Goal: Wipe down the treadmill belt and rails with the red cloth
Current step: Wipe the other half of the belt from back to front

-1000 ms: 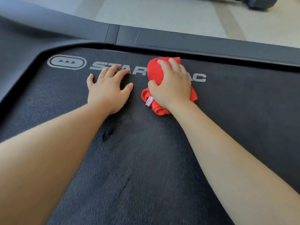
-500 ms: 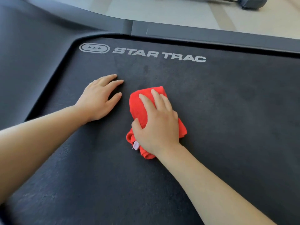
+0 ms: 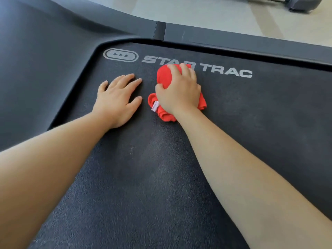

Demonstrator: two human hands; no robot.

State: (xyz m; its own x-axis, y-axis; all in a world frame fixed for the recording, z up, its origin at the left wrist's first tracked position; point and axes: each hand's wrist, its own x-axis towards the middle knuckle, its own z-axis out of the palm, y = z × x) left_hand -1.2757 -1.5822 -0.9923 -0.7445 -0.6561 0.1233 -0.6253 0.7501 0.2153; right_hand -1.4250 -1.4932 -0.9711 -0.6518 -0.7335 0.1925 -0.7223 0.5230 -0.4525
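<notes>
The black textured treadmill belt [image 3: 251, 123] fills most of the head view, with a white STAR TRAC logo [image 3: 226, 71] printed near its far edge. My right hand [image 3: 179, 92] presses down on the bunched red cloth [image 3: 164, 76], fingers curled over it, and the cloth covers part of the logo. A small white label sticks out at the cloth's left side. My left hand [image 3: 116, 97] lies flat on the belt just left of the cloth, fingers spread, holding nothing. The dark far rail [image 3: 233, 42] runs along the belt's far edge.
A grey moulded side cover [image 3: 45, 60] borders the belt on the left. Beyond the rail is pale floor [image 3: 206, 13]. The dark base of another machine [image 3: 303, 4] stands at the top right.
My right hand has pushed the red cloth away from me, up the belt onto the logo. My left hand stays flat on the belt beside it.
</notes>
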